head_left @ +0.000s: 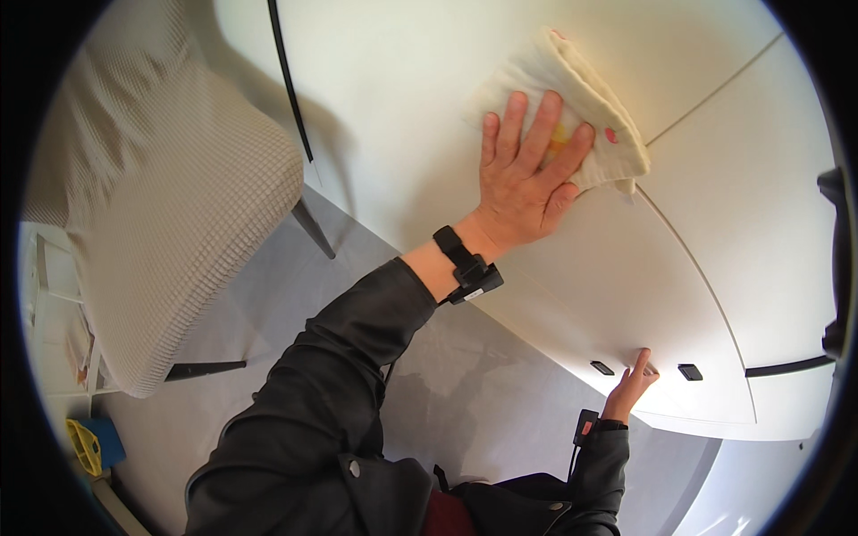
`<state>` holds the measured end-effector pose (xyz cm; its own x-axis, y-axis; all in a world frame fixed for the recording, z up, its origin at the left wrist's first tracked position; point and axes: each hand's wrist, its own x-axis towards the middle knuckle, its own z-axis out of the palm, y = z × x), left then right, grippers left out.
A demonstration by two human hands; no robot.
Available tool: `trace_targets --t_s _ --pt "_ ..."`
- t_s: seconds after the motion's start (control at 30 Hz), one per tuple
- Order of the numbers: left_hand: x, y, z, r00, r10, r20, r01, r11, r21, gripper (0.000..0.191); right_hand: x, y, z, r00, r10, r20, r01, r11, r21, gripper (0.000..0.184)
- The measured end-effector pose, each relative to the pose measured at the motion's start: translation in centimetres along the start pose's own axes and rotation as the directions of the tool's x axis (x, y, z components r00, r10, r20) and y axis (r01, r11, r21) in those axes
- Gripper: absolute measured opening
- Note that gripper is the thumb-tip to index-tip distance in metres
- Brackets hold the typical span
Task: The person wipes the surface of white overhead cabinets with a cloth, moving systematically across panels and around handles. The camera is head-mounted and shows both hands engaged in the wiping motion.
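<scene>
My left hand [526,171] lies flat with spread fingers on a cream cloth [603,100] with pink and yellow marks, pressing it against a white cabinet front [409,134]. The cloth is folded over along its upper right side, and part of it is hidden under the palm. Lower right, my right hand [631,388] rests against the same white front, between two small black handles [690,372]. One of its fingers points up; the others are partly hidden, and I see nothing held in it. Both wrists carry black strapped devices.
At the left stands a chair with a beige textured cover [201,174] and dark legs, close to the cabinet. A white shelf [60,268] and a blue and yellow object [97,445] are beyond it. Grey floor [442,395] shows below. Black strips [289,80] run along the cabinet.
</scene>
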<state>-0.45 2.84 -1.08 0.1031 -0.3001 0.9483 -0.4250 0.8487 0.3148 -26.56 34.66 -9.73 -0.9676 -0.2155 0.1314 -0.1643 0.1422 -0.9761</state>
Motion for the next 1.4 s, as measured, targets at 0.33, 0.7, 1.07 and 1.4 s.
trace_targets --t_s 0.33,0.7,1.07,1.4 --pt "0.4 0.3 0.0 0.998 0.061 0.026 -0.062 0.998 0.019 0.052 1.0 0.8 -1.0 0.999 0.019 0.038 -0.018 1.000 -0.024 0.080" --pt "2.6 -2.8 -0.8 0.993 0.030 -0.111 -0.022 0.997 0.073 0.060 1.1 0.8 -0.9 0.998 -0.042 0.049 0.044 0.998 -0.033 0.074" --pt "2.2 -5.3 -1.5 0.972 -0.222 -0.074 0.227 0.972 0.060 0.070 1.0 0.5 -0.9 0.996 -0.080 0.024 0.082 0.993 -0.081 0.062" --pt "2.3 -4.0 -0.8 0.979 -0.177 -0.104 0.181 0.983 0.037 0.072 0.9 0.5 -0.7 0.996 -0.088 0.021 0.090 0.991 -0.098 0.055"
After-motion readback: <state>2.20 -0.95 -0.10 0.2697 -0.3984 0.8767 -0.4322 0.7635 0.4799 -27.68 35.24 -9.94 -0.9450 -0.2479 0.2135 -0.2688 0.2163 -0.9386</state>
